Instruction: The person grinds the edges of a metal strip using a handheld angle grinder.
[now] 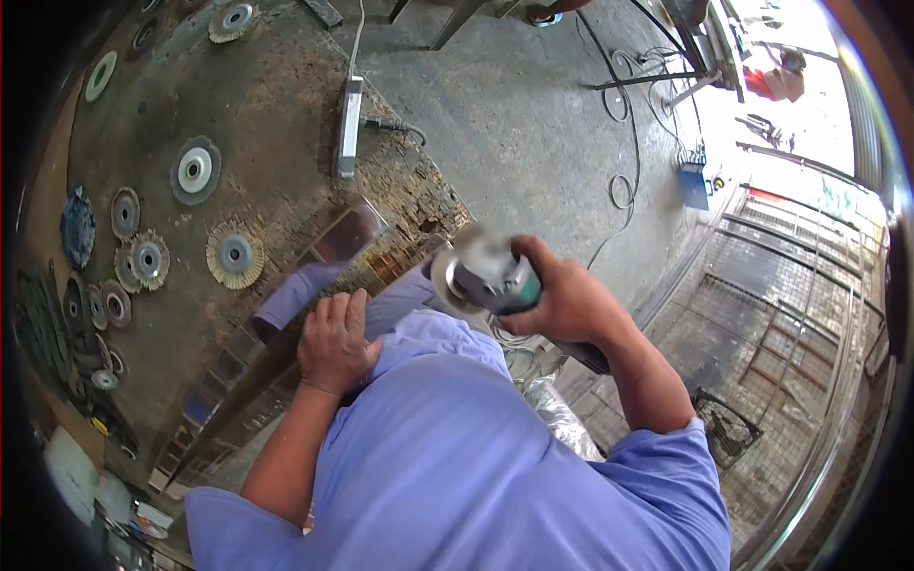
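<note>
My right hand [579, 300] is wrapped around the body of an angle grinder [497, 276]. The grinder's head is partly blurred, and a pale disc [445, 277] on its left side faces the end of the workpiece. Under my left hand [333, 344] lies a long, mirror-polished metal bar [249, 360], which runs diagonally along the table edge close to my body. The fingers of that hand curl together over the bar, with the thumb to the right. Reflections in the bar's shiny surface make its exact outline hard to read.
Several flap and buffing wheels [235, 254] lie on the worn table [286, 114]. A power strip [349, 128] with a plugged-in cord sits near its right edge. Cables [624, 190] trail over the floor beside a blue box [694, 186]. Metal grilles [762, 333] stand at right; a person [776, 84] is outside.
</note>
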`<state>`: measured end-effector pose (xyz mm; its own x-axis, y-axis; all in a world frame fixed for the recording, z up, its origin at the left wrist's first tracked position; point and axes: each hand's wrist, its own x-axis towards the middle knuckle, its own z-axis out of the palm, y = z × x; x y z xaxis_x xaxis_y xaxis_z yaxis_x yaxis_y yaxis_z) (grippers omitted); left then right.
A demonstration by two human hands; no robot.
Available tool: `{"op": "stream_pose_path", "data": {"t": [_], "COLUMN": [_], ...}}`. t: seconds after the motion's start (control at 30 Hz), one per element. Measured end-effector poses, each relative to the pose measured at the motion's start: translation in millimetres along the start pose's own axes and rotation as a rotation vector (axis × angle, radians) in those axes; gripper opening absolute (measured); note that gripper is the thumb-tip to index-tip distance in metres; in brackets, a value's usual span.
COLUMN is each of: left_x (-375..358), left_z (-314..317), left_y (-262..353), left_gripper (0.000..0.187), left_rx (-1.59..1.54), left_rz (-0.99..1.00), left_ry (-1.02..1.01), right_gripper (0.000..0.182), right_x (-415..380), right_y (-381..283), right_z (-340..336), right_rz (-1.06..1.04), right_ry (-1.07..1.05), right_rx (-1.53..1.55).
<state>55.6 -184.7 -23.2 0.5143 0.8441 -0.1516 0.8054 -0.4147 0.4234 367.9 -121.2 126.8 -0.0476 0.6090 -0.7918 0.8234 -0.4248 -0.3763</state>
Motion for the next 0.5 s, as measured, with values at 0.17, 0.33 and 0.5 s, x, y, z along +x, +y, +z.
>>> {"op": "stream_pose_path", "data": {"t": [0.17,0.33,0.5], "left_x": [-2,-6,-7], "left_z": [0,3,6], "left_y": [2,5,9], "left_gripper": [0.082,0.082,0.074], "left_rx": [-0.019,0.017,0.059], "left_rz": [-0.033,-0.059,-0.081], "left_ry": [0.008,0.059,0.131], "right_gripper": [0.095,0.094,0.094], "right_x": [7,-5,-4], "right_y": [12,52,56], "right_z": [-5,3,-4], "right_rz": [-0.084,-0.159,-0.288], "right_ry": [-0.035,-0.070,-0.046], "right_rx": [-0.050,-0.181,-0.077]}}
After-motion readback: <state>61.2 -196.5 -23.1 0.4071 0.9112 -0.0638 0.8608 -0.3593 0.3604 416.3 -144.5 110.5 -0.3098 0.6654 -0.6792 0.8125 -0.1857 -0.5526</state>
